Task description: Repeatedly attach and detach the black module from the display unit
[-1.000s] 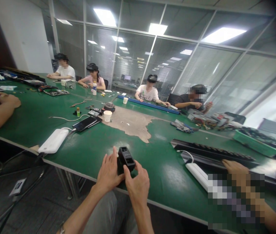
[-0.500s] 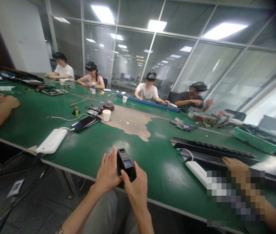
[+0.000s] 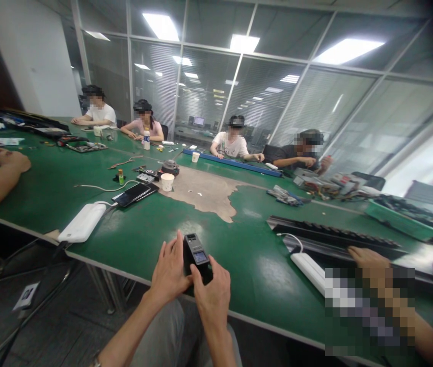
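Between my two hands is a small black-and-grey device with a little screen (image 3: 197, 248), held upright at the near edge of the green table (image 3: 247, 255). My left hand (image 3: 168, 270) is against its left side, fingers pointing up and forward. From the right, my right hand (image 3: 213, 285) grips its lower part, with the thumb near the screen. The underside of the device is hidden by my hands.
Left of me lie a white power bank (image 3: 82, 223) and a black phone (image 3: 134, 194), with a paper cup (image 3: 167, 182) behind. A torn brown sheet (image 3: 205, 191) covers mid-table. On the right, a co-worker's hand (image 3: 369, 260) rests near black rails (image 3: 327, 234) and another white power bank (image 3: 310, 270).
My hands and the device stay almost where they were. The view has shifted very slightly.
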A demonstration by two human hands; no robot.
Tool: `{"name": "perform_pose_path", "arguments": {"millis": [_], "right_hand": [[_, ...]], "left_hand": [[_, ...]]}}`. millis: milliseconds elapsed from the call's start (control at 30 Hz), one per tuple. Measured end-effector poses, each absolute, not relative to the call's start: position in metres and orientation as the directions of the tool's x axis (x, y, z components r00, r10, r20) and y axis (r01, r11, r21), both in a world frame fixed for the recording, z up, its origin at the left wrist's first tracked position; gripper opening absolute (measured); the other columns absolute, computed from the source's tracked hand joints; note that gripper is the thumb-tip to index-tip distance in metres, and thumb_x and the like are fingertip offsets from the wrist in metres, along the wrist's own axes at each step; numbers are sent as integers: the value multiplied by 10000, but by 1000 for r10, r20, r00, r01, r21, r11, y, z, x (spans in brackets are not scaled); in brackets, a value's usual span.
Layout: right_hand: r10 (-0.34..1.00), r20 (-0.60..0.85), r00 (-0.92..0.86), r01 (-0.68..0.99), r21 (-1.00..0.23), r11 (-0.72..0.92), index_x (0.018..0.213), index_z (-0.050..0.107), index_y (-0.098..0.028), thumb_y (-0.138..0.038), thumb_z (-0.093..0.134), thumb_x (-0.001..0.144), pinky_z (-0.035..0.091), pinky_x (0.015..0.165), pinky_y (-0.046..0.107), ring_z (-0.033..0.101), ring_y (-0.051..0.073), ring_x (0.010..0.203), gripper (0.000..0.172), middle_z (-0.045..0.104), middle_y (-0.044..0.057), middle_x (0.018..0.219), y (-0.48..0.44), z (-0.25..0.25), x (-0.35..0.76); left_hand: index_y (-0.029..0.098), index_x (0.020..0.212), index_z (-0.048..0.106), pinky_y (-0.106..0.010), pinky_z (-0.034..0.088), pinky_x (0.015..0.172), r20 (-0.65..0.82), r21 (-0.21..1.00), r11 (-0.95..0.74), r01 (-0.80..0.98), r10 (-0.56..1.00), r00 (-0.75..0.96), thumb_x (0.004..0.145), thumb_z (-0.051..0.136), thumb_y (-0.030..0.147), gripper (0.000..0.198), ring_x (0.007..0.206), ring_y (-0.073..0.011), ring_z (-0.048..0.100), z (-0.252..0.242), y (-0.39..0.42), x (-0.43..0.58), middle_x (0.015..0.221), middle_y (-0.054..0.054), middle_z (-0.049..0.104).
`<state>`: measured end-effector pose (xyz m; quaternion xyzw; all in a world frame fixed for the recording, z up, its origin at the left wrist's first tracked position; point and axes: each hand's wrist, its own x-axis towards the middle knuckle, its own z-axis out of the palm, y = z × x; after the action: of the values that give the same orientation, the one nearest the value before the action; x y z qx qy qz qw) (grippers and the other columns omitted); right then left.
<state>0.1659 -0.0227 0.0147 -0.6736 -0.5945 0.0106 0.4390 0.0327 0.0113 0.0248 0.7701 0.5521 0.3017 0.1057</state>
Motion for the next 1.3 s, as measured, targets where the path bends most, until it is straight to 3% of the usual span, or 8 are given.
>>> {"name": "perform_pose_path", "arguments": {"millis": [133,500,700,967,1300], "right_hand": [[808,516,286,792,-601,104,1111,628,-129,-486,595,839,403,899,386,546,264,975,451,655,127,1043,-22,17,165],[761,572,306,782,-607,142,1120,621,-112,-480,569,858,409,895,380,545,260,980,455,652,135,1034,-17,40,159],[730,564,386,747,-655,111,1130,631,-124,-537,558,847,409,892,370,559,270,995,506,658,135,1048,-8,57,177],[754,499,428,759,-651,-1,1127,635,-118,-570,500,861,396,891,374,554,286,988,542,663,143,1055,0,31,206],[811,473,345,805,-593,4,1151,618,-106,-523,479,886,409,870,380,569,285,948,514,666,154,1053,8,9,212]], "left_hand": [[77,1500,-95,-553,159,1148,371,488,-384,784,904,211,750,582,443,1075,1354,-329,310,22,12,32,1464,-187,375],[111,1500,-117,-567,167,1141,404,505,-392,769,895,190,765,601,534,1111,1370,-329,303,22,11,31,1501,-189,322],[110,1494,-137,-555,162,1150,358,506,-360,784,915,189,668,693,634,1283,1365,-333,321,22,12,31,1456,-179,401],[122,1492,-153,-535,158,1157,341,497,-349,794,920,191,671,704,623,1288,1364,-322,333,22,15,32,1467,-169,400],[124,1496,-142,-543,162,1152,336,489,-352,798,920,200,683,676,656,1270,1352,-327,352,23,15,34,1442,-167,432]]}}
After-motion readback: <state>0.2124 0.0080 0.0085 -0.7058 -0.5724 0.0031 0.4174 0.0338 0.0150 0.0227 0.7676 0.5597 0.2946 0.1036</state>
